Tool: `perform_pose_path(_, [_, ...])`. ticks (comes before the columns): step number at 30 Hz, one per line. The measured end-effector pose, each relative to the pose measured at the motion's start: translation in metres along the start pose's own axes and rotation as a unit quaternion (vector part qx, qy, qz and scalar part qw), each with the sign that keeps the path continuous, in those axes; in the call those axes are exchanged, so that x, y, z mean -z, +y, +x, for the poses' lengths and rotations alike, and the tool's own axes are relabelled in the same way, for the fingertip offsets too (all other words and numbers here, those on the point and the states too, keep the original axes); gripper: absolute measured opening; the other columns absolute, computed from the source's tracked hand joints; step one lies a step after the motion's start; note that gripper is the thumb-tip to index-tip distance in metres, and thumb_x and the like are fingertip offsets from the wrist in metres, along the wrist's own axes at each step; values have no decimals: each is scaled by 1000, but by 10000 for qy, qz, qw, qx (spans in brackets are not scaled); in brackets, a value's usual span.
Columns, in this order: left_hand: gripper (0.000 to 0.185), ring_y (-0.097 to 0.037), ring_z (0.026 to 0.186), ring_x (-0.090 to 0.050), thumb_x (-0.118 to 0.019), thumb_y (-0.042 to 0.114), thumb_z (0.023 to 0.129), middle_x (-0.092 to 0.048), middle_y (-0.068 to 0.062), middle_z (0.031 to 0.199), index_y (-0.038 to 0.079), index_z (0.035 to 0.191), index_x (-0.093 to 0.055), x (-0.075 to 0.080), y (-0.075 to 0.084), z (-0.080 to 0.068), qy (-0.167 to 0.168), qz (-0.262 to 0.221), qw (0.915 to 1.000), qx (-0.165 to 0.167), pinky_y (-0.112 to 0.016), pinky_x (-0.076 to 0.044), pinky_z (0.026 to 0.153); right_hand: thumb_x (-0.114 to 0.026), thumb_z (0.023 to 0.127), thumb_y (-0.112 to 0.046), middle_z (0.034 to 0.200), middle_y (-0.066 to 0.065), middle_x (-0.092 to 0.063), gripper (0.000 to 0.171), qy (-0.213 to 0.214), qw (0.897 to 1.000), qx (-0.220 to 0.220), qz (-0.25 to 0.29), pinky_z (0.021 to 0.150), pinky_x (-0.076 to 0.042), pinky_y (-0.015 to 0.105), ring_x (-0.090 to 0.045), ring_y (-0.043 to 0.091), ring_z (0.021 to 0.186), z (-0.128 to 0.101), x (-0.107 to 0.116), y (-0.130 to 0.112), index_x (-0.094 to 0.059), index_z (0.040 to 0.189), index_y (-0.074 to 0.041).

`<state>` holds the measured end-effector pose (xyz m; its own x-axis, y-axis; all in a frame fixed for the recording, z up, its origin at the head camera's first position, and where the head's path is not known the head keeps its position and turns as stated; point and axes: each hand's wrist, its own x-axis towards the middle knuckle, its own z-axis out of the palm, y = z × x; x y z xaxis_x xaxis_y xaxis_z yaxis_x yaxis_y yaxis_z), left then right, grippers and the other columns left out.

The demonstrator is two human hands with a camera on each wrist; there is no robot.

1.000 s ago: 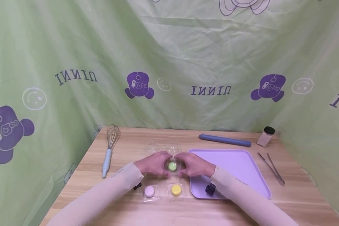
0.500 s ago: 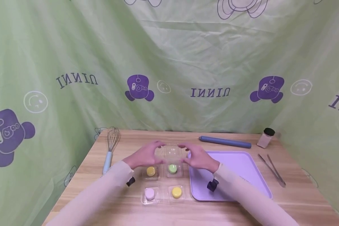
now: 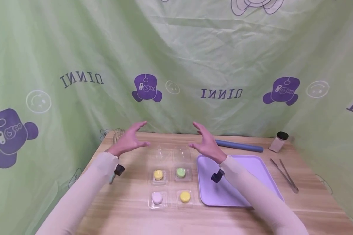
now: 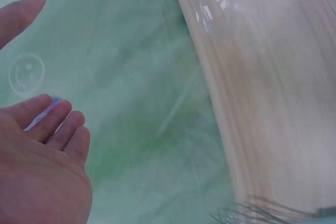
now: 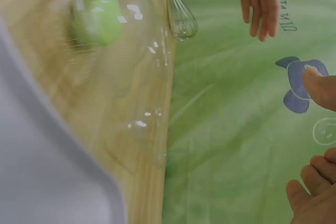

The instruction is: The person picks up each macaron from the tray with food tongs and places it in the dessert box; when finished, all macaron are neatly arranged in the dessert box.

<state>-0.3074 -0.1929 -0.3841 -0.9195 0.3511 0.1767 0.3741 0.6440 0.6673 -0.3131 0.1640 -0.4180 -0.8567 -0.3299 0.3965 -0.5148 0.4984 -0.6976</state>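
Observation:
Both hands are raised above the table with fingers extended and nothing held. In the head view my left hand (image 3: 127,140) is over the back left, overlapping the whisk. My right hand (image 3: 207,143) hovers near the purple tray's back left corner, its palm facing the left hand. Between and in front of them sit several clear plastic boxes, each with one macaron: a yellow macaron (image 3: 158,175), a green macaron (image 3: 180,172), a pink macaron (image 3: 157,197) and another yellow macaron (image 3: 185,196). Transparent lids (image 3: 182,154) stand folded back behind the rear boxes.
The purple tray (image 3: 229,195) lies right of the boxes, with metal tongs (image 3: 285,176) beyond it. A blue rolling pin (image 3: 239,146) and a black-lidded jar (image 3: 278,142) are along the back edge. The whisk (image 5: 181,17) lies at the left, mostly behind the left hand.
My hands have withdrawn from the green macaron's box, rising and spreading apart. The left moved further left, uncovering the rear yellow macaron. The lid behind the green macaron now stands free of the hands.

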Motion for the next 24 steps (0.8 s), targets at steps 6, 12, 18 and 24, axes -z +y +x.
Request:
perform_pose_path(6, [107,-45,151,-29,-86,38,76,-29,-17,166,9,160,-27,3,-21,3,-119,116,9998,99,-68,-25,122,-85,80,-15,162,11,-39,93,-235,9997,-88,-66,120,-41,50,-45,34,144,24,-12,-6,-33,157,-10])
perform_pose_path(12, [105,-49,148,-33,-84,33,77,-29,-17,166,9,160,-26,-7,-38,6,-539,144,9982,218,-69,-30,119,-84,81,-26,162,12,-40,93,-1179,9920,-104,-435,123,-35,54,-42,35,146,43,-35,-12,-34,157,-9])
perform_pose_path(18, [104,-51,146,-34,-85,31,77,-29,-21,165,2,159,-27,-24,-47,11,-1051,101,9942,216,-67,-33,119,-82,81,-19,160,18,-41,89,-2393,9692,5,-582,126,-30,53,-39,37,148,54,-59,-7,-35,155,-3])
perform_pose_path(24, [104,-48,151,-28,-84,24,77,-26,-23,166,-1,158,-24,-38,-45,13,-1502,-20,9880,348,-64,-26,124,-80,84,-17,159,21,-41,86,-3029,9498,29,-782,126,-32,51,-40,39,147,56,-74,2,-35,154,3])
